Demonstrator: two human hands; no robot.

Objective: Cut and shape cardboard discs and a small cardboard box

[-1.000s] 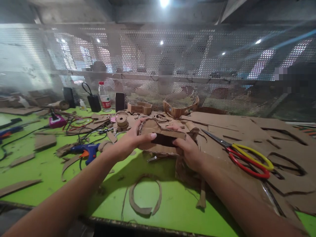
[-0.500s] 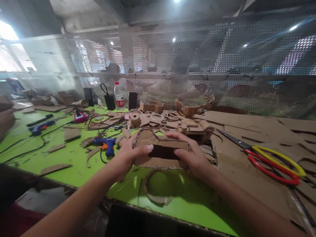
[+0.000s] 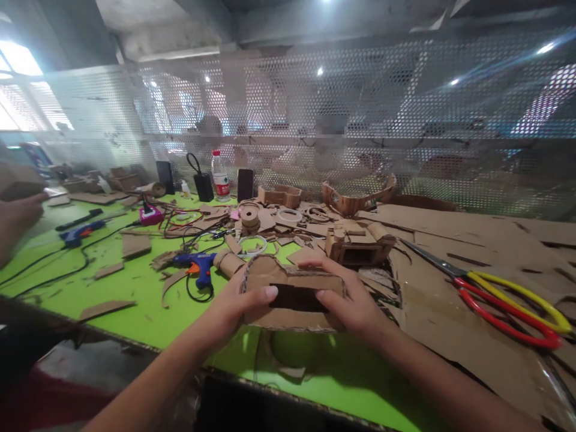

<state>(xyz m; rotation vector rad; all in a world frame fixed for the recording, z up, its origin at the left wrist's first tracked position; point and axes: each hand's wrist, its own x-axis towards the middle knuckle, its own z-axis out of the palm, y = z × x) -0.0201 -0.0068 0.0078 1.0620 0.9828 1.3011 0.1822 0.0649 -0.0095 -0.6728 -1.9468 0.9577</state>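
Held between two bare hands just below the centre of the frame, a shaped cardboard piece [image 3: 292, 319] has its outline cut, with a raised curve at its upper left and ragged corrugated edges. The left hand [image 3: 234, 302] grips its left end and the right hand [image 3: 354, 295] its right end; each thumb lies at one end of a long dark slot [image 3: 296, 298], while most of the other fingers are hidden. By appearance, shaping is well advanced: outline and slot are formed. The edges look untrimmed and the slot uncovered; whether either needs further work cannot be told.

Below the piece, partly hidden by it, a curved cardboard strip [image 3: 292, 372] lies loose on the green table [image 3: 153, 318]. Left of centre, a blue glue gun [image 3: 201, 268] lies unheld near a cardboard tube [image 3: 228, 263]. Right of centre, a cardboard box form [image 3: 353, 231] already stands assembled, its front open. At the right of the frame, scissors [image 3: 445, 265] rest on cut cardboard sheets [image 3: 459, 234]. Another person's hand [image 3: 22, 216] shows, blurred, at the left edge.
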